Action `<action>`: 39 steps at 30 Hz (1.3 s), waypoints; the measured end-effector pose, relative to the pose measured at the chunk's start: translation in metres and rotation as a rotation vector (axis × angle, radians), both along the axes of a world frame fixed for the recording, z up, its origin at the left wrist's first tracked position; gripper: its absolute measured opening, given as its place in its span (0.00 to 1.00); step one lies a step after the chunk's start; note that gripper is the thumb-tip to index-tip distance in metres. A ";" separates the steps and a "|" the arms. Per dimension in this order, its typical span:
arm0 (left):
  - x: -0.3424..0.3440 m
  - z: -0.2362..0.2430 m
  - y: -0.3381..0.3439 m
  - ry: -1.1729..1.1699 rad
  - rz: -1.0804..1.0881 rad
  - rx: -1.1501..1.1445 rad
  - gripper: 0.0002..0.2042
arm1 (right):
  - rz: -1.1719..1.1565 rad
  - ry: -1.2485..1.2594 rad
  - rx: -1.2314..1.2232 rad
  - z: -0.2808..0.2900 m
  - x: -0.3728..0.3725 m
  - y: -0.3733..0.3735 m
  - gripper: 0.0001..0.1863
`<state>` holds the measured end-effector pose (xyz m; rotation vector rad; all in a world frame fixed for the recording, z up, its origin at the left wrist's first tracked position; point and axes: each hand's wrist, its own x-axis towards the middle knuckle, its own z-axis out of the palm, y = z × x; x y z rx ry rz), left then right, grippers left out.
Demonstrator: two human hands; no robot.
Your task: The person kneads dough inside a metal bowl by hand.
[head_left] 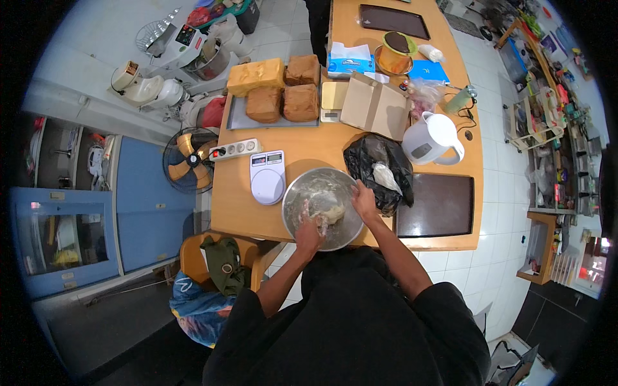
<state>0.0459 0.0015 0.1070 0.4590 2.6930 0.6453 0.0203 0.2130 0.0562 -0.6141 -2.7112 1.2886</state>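
A round steel mixing bowl stands at the near edge of the wooden table, its inside smeared with flour. A pale lump of dough lies in it. My left hand is down inside the bowl, pressed into the dough's left side with fingers curled. My right hand rests on the bowl's right rim, gripping it beside the dough.
A white kitchen scale and a power strip lie left of the bowl. A black plastic bag, a white jug and a dark baking tray sit to the right. Several brown loaves stand on a tray farther back.
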 end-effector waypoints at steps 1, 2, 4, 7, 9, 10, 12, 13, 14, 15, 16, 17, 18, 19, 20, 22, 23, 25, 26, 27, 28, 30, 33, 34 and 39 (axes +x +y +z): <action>-0.003 -0.002 -0.001 0.025 0.034 -0.098 0.23 | -0.001 -0.002 0.000 -0.001 0.000 0.000 0.10; -0.005 -0.004 -0.002 0.050 0.066 -0.196 0.27 | 0.014 -0.006 0.013 -0.002 0.000 0.001 0.11; -0.013 -0.007 -0.005 -0.212 0.012 -0.162 0.28 | 0.025 -0.008 0.026 -0.003 0.001 0.001 0.11; -0.001 -0.032 -0.002 -0.305 -0.198 -0.165 0.31 | 0.025 -0.008 -0.018 0.001 -0.001 -0.003 0.11; 0.003 -0.065 0.011 -0.138 -0.357 -0.195 0.32 | 0.041 -0.013 0.009 0.003 0.001 -0.007 0.11; 0.001 -0.079 0.020 -0.126 -0.472 -0.206 0.32 | 0.033 -0.016 0.013 0.002 0.002 -0.008 0.11; -0.003 -0.086 0.044 -0.115 -0.595 -0.213 0.33 | 0.011 -0.038 0.011 -0.002 0.004 -0.012 0.09; -0.006 -0.087 0.058 -0.059 -0.437 -0.129 0.34 | -0.016 -0.036 -0.010 0.002 0.006 -0.014 0.08; -0.008 -0.088 0.068 -0.001 -0.273 -0.047 0.34 | -0.016 -0.037 -0.008 0.004 0.006 -0.014 0.08; -0.009 -0.089 0.074 -0.002 -0.271 -0.045 0.34 | -0.042 -0.035 -0.052 0.006 0.007 -0.014 0.07; -0.011 -0.090 0.079 0.010 -0.105 0.072 0.34 | -0.075 -0.034 -0.097 0.006 0.008 -0.014 0.07; -0.011 -0.090 0.085 0.021 0.062 0.187 0.34 | -0.079 -0.036 -0.096 0.006 0.008 -0.015 0.07; -0.007 -0.090 0.090 0.018 0.060 0.188 0.34 | -0.055 -0.050 -0.054 0.006 0.008 -0.018 0.07; -0.002 -0.080 0.097 -0.002 0.257 0.217 0.34 | -0.033 -0.066 -0.011 0.005 0.010 -0.019 0.07; 0.002 -0.072 0.103 -0.022 0.455 0.243 0.34 | -0.037 -0.071 -0.009 0.004 0.012 -0.020 0.07; 0.010 -0.090 0.100 0.077 0.438 0.206 0.33 | -0.012 -0.082 -0.008 0.005 0.015 -0.025 0.07; 0.011 -0.096 0.096 0.187 0.422 0.165 0.33 | -0.007 -0.079 -0.014 0.009 0.016 -0.026 0.07; 0.013 -0.107 0.089 0.228 0.444 0.195 0.33 | -0.063 -0.014 -0.048 0.016 0.019 -0.025 0.07; 0.014 -0.113 0.086 0.264 0.461 0.231 0.33 | -0.061 -0.013 -0.052 0.011 0.019 -0.025 0.07; 0.011 -0.119 0.082 0.266 0.462 0.228 0.33 | -0.037 -0.037 -0.040 0.006 0.019 -0.025 0.08; 0.008 -0.138 0.071 0.147 0.483 0.213 0.34 | 0.000 -0.057 -0.031 0.005 0.017 -0.030 0.09; 0.003 -0.145 0.060 0.022 0.498 0.199 0.35 | 0.020 -0.082 -0.003 0.007 0.015 -0.031 0.12; -0.030 -0.118 0.054 -0.112 0.210 -0.009 0.30 | 0.020 -0.102 0.026 -0.002 0.018 -0.024 0.17; -0.046 -0.103 0.049 -0.270 0.041 -0.016 0.26 | 0.012 -0.092 0.022 -0.004 0.019 -0.022 0.18; -0.083 -0.093 0.017 -0.423 -0.063 -0.068 0.18 | 0.068 -0.134 0.007 0.005 0.018 -0.030 0.16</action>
